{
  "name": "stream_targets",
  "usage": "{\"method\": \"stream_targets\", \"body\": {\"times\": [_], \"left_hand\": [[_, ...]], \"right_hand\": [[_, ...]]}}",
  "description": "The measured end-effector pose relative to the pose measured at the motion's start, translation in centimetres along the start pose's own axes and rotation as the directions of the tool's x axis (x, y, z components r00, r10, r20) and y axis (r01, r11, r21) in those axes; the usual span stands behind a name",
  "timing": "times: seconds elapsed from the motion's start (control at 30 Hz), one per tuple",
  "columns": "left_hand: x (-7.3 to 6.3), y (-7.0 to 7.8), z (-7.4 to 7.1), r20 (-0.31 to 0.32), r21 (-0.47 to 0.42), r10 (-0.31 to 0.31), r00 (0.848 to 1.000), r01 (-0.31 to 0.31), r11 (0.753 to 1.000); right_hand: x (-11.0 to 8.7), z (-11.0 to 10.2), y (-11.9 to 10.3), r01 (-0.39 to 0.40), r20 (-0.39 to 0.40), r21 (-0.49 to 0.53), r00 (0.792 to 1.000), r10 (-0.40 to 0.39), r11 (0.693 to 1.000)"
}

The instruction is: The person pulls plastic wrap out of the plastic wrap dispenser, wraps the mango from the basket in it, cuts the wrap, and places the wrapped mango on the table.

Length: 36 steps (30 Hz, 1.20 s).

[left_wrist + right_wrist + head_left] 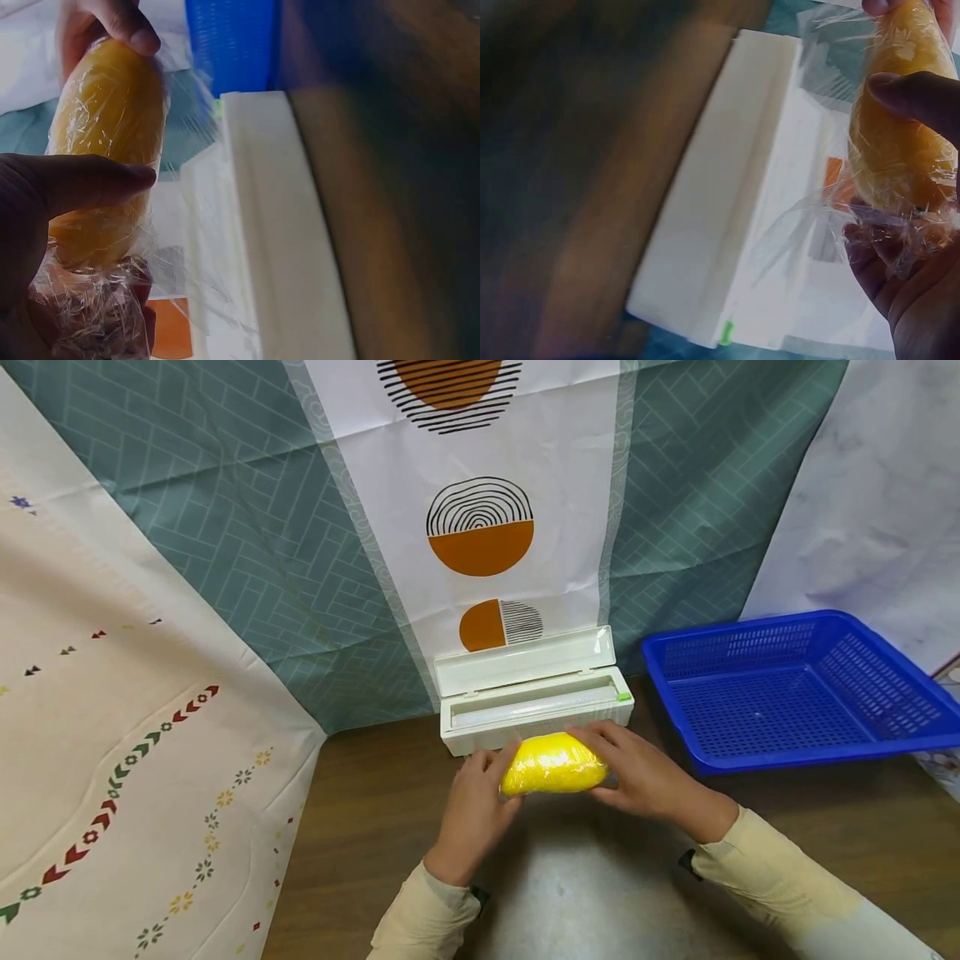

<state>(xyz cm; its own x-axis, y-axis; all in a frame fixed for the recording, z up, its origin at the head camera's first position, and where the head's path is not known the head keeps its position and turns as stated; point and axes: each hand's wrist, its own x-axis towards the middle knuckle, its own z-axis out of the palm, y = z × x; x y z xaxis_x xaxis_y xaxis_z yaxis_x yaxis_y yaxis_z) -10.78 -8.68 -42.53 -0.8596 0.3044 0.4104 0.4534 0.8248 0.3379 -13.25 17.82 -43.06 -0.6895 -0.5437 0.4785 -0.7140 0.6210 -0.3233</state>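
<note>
A long yellow mango (555, 762), wrapped in shiny cling film, is held between both hands over the table. My left hand (476, 810) grips its left end, with the thumb (97, 180) laid across the fruit in the left wrist view. Around the other end are the fingers of my right hand (645, 772); its thumb (915, 97) presses on the fruit in the right wrist view. Bunched film (94, 307) gathers at the end by the left palm. Loose film (787, 229) spreads from the fruit in front of the white dispenser box (536, 727).
Just beyond the hands, the dispenser box stands with its lid (525, 662) raised and a film roll (536, 706) inside. A blue plastic basket (810, 753) sits to the right. Patterned cloth (360, 652) hangs behind the wooden table (360, 827).
</note>
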Motion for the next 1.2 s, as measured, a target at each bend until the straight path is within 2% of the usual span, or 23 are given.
{"method": "stream_targets", "body": {"times": [0.43,0.63,0.77,0.97,1.1,1.2], "left_hand": [[-1.3,-2.0,2.8,0.072,-0.012,0.013,0.997,-0.012,1.000],[-1.7,-3.0,4.0,0.093,-0.009,0.047,0.995,-0.046,0.999],[-1.9,-3.6,4.8,0.107,-0.029,0.038,0.993,-0.035,0.999],[-1.8,-4.2,5.7,0.154,-0.042,-0.005,0.988,0.011,0.999],[-1.8,-4.5,6.4,0.166,-0.031,-0.015,0.986,0.020,0.999],[-1.8,-4.8,7.0,0.171,-0.025,-0.027,0.985,0.032,0.999]], "right_hand": [[-1.9,3.1,1.0,-0.048,0.031,-0.013,0.998,0.049,0.999],[-2.5,4.6,1.9,-0.026,0.012,-0.028,1.000,0.026,0.999],[-2.7,5.5,2.3,-0.043,0.019,-0.021,0.999,0.043,0.999],[-2.8,6.3,2.5,-0.122,0.076,-0.012,0.990,0.122,0.993],[-2.8,7.1,2.7,-0.161,0.108,-0.003,0.981,0.161,0.987],[-2.9,7.5,2.8,-0.174,0.099,0.005,0.980,0.173,0.985]]}}
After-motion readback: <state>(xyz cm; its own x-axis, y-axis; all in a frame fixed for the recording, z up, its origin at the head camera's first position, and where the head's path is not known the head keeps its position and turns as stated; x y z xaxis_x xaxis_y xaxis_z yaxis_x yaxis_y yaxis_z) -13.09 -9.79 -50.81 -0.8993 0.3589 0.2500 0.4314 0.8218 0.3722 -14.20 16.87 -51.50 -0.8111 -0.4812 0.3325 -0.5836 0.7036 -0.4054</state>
